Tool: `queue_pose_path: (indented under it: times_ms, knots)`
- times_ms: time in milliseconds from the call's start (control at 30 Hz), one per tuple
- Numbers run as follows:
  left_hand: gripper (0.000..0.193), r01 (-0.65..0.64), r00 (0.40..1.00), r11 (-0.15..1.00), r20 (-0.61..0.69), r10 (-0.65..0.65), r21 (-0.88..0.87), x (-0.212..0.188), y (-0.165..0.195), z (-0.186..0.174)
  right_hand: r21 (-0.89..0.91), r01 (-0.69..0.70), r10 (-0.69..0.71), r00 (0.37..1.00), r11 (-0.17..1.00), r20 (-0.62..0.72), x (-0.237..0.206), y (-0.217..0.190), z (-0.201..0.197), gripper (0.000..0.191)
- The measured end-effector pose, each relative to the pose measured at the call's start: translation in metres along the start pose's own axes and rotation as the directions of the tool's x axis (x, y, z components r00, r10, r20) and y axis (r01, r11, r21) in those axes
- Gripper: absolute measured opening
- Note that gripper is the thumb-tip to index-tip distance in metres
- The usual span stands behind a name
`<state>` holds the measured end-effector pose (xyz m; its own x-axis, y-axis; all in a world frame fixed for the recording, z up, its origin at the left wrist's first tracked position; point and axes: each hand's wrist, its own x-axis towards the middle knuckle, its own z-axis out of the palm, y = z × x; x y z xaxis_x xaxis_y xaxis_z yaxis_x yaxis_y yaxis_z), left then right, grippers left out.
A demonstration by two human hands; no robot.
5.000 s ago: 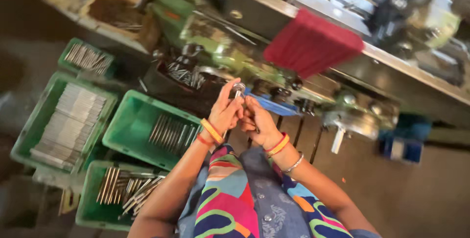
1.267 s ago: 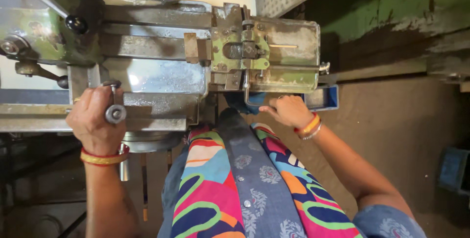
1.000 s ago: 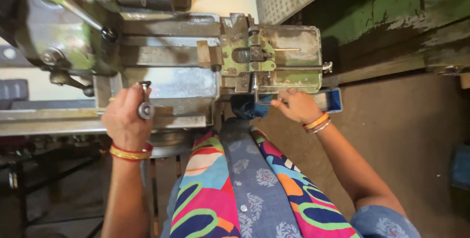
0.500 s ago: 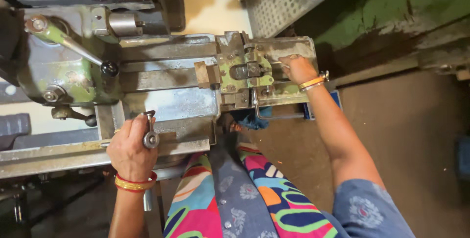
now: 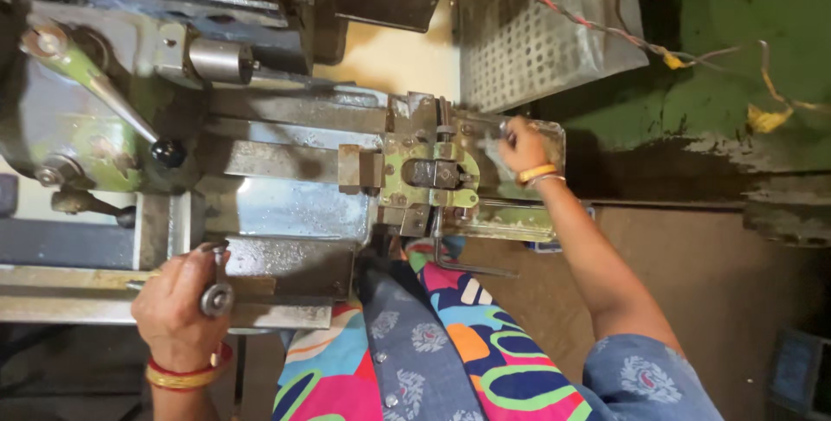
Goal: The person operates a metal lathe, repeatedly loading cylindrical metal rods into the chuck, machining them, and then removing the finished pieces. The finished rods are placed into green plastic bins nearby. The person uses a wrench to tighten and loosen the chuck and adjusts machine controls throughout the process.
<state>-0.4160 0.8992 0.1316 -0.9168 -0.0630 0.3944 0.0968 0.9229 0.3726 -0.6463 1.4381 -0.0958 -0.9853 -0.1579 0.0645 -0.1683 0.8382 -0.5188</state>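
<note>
Two bare hands work at a grey metal machine (image 5: 294,213) seen from above. Left hand (image 5: 177,304) is closed around a small round metal knob (image 5: 216,298) on a short handle at the machine's near edge; the fingers wrap over the handle and the knob shows just beside the thumb. Red and gold bangles (image 5: 183,373) circle the wrist below that hand.

Right hand (image 5: 522,144) is stretched out well away from the left one, resting on the far right end of the machine. Its fingers are curled on the metal there, pinching near a thin rod; whether anything small sits between the fingertips cannot be told. A gold bangle (image 5: 537,174) rings this wrist.

Just left of the right hand sits a green clamp block (image 5: 430,170) with a dark metal piece at its middle. Above the right hand stands a perforated metal guard (image 5: 528,36). Up and left of the left hand, a lever with a black ball end (image 5: 167,152) angles down from a green housing. Between the two arms lies brightly patterned clothing (image 5: 450,343) over the person's lap.
</note>
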Motion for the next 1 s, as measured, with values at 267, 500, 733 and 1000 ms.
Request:
queue_pose_path:
  times_ms: [267,500,733,1000]
  knots:
    - [0.014,0.047,0.999,0.999,-0.015,-0.047,-0.003,-0.008,-0.001,0.006,0.582,-0.203,-0.096,0.892,0.787,0.441,0.06,-0.038,-0.021,0.017]
    - [0.015,0.055,0.998,0.998,-0.036,-0.056,-0.026,-0.006,0.003,0.01,0.638,-0.214,-0.262,0.782,0.74,0.566,0.082,-0.038,-0.002,0.028]
    - [0.016,0.08,0.997,0.997,-0.018,-0.08,-0.002,-0.004,0.006,0.011,0.723,-0.275,-0.284,0.786,0.634,0.548,0.091,-0.02,0.033,0.026]
    - [0.016,0.091,0.996,0.996,-0.013,-0.091,0.01,-0.001,0.01,0.011,0.622,-0.494,-0.301,0.582,0.608,0.756,0.113,-0.007,0.041,0.029]
